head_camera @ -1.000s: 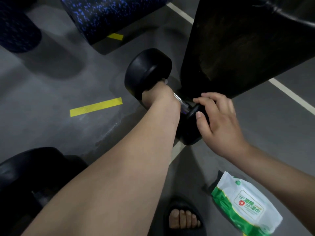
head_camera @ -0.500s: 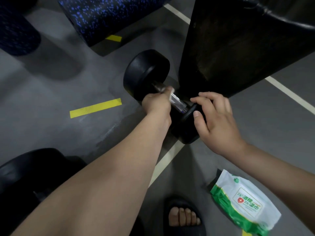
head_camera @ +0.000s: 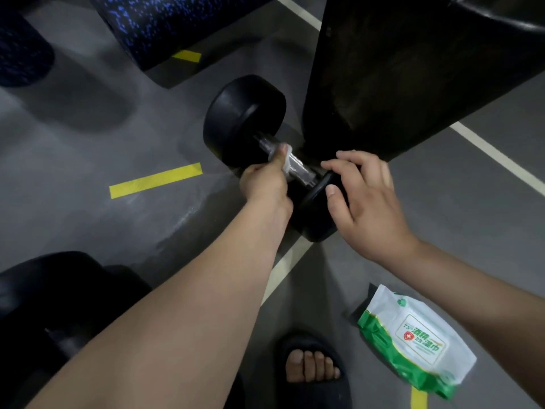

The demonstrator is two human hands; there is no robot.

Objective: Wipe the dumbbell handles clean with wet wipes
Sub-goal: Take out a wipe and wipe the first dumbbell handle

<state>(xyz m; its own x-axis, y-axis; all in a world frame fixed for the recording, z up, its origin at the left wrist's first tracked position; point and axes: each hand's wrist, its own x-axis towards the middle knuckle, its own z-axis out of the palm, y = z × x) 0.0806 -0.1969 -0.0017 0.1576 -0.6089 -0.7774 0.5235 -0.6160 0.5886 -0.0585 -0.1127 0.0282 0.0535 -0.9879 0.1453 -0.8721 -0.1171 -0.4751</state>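
Head view: dumbbell (head_camera: 244, 119) lies on floor (head_camera: 88, 149), frame centre, long axis 11-to-5 o'clock. Left hand (head_camera: 265, 184) fingers curled, pinching wet wipe (head_camera: 284, 163) round handle (head_camera: 300, 171). Right hand (head_camera: 365, 202) fingers spread, gripping 5 o'clock weight head.

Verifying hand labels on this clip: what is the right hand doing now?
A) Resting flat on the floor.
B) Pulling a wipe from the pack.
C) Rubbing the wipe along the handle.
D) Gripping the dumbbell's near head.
D: the right hand curls over the near head of the dumbbell, while the left hand holds the wet wipe on the handle and the wipes pack lies apart on the floor.
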